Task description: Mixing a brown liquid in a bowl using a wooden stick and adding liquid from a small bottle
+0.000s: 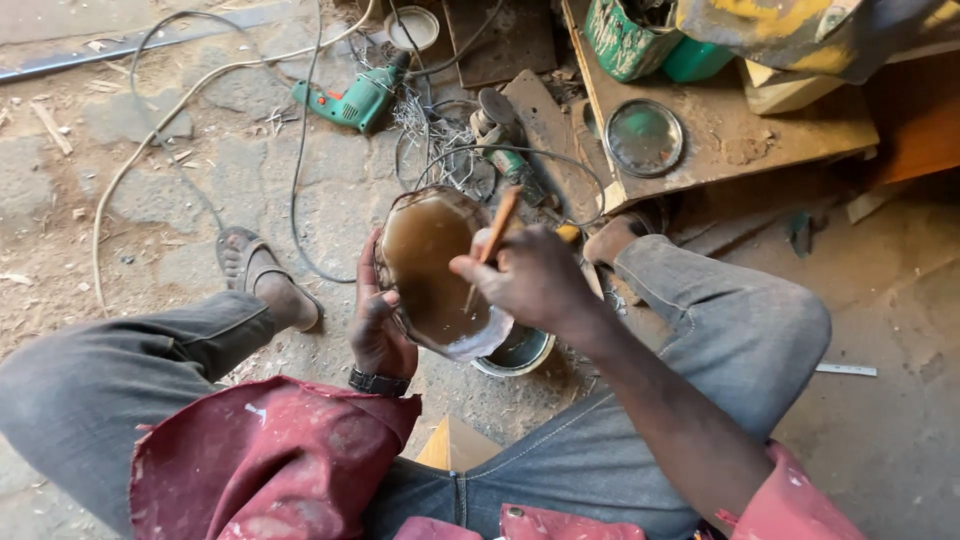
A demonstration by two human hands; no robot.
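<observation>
My left hand [377, 322] grips the left rim of a cut-open plastic container [408, 205] filled with brown liquid, held between my knees. My right hand [530, 278] is closed on a wooden stick [500, 228] whose lower end dips into the liquid. A round metal tin [520, 352] sits on the ground just under the container, partly hidden by it. A dark watch is on my left wrist.
A green power drill [360, 100] and a second tool lie ahead among tangled cords [300, 160]. A wooden board [740, 130] at upper right carries a round lid [644, 137] and a green can [625, 38]. My sandalled foot [262, 278] rests at left on rough concrete.
</observation>
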